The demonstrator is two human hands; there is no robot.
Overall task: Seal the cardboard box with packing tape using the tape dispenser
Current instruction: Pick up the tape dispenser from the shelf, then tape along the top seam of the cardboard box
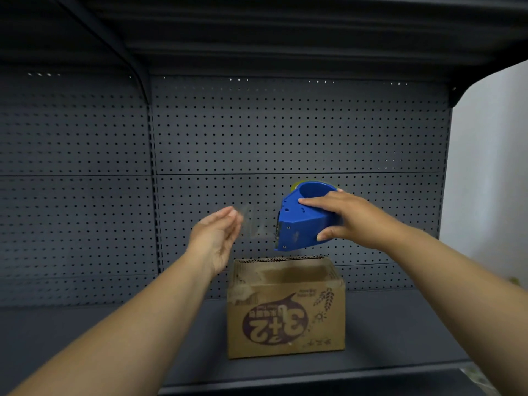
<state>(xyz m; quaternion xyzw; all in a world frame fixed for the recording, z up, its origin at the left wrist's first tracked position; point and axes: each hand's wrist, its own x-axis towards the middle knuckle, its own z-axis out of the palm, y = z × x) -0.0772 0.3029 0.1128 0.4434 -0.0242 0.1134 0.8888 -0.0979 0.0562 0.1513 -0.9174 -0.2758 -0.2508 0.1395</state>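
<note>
Hovering leftmost, the blurred left hand (217, 238) meets a clear tape strip (255, 224); whether it pinches it cannot be told. Above the printed brown cardboard box (285, 310) on the dark grey shelf (114, 338), a blue plastic tape dispenser (297, 221) is gripped by the right hand (351, 218).

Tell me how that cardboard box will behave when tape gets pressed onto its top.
The cardboard box probably slides easily: it sits free on a smooth metal shelf. Its scuffed corrugated top may sag under pressure. It looks wider than tall, so tipping seems unlikely.
</note>
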